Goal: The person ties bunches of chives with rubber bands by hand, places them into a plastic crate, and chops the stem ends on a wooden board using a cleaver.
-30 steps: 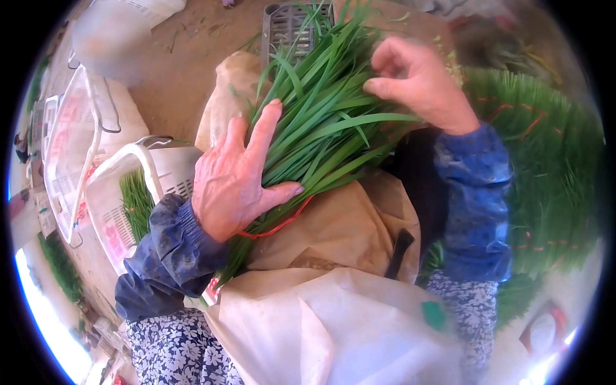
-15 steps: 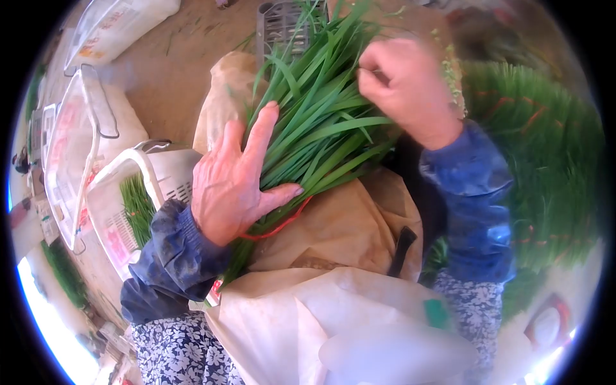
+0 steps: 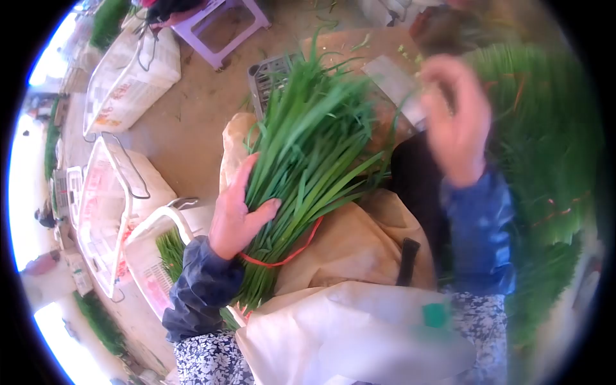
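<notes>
A bunch of long, flat green leaves that look like garlic chives [image 3: 301,160] lies across my lap. A red band [image 3: 282,262] loops around its lower part. My left hand [image 3: 240,218] grips the bunch from the left side, thumb across the leaves and the other fingers partly hidden. To the right of the leaf tips, my right hand [image 3: 457,122] is raised, apart from the bunch and blurred. Its fingers curl toward the thumb; anything small between them cannot be made out. Beneath the bunch is a tan cloth apron [image 3: 346,240].
White plastic baskets [image 3: 138,173] stand at the left, one holding green bundles [image 3: 171,253]. A large pile of banded greens [image 3: 545,167] is at the right. Ahead are a grey crate [image 3: 262,83], a flat pale blade-like piece [image 3: 393,80] and a purple stool [image 3: 221,29].
My right hand has moved right, away from the leaves. My left hand has drawn its fingers in around the bunch. The view has shifted, showing the stool and more of the baskets.
</notes>
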Available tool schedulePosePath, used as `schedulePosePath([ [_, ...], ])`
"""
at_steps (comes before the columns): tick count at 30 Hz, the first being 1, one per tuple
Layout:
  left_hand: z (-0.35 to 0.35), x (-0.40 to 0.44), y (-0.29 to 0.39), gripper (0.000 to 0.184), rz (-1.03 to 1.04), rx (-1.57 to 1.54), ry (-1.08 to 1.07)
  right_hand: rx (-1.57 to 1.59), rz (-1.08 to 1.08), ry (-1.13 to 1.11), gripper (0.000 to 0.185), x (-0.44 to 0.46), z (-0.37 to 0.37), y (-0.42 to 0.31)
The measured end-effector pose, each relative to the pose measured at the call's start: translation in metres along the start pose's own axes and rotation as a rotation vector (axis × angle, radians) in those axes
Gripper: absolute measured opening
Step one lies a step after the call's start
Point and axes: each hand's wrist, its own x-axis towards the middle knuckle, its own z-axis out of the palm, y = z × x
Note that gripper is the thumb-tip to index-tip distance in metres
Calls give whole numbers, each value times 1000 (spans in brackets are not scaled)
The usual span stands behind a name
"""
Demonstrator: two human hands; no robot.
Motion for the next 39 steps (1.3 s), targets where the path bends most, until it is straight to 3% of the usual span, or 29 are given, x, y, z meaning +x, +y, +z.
schedulePosePath([
  [2, -11, 0, -13, 75, -167, -236, -19, 202, -258, -278, 33, -28, 28, -46],
  [4, -20, -4, -28, 76, -154, -403, 49, 342, -432, -507, 47, -48, 70, -86],
  [6, -41, -14, -36, 75, -182, -520, 94, 300, -400, -496, 53, -79, 105, -99],
  [8, -49, -25, -48, 74, -197, -550, 156, 193, -343, -775, 61, -96, 113, -106],
  [15, -26, -42, -64, 69, -211, -675, 263, 234, -351, -701, 62, -120, 114, -100],
  [20, -20, -32, -53, 62, -212, -664, 199, 222, -355, -673, 67, -104, 114, -104],
  [23, -24, -30, -47, 54, -240, -662, 239, 218, -373, -540, 69, -79, 119, -114],
  [26, -19, -31, -54, 53, -216, -724, 334, 93, -178, -681, 70, -99, 120, -107],
  [31, -18, -32, -60, 51, -224, -760, 414, 86, -154, -679, 71, -119, 106, -101],
  [39, -12, -33, -45, 56, -194, -852, 340, 79, -211, -655, 70, -83, 111, -104],
])
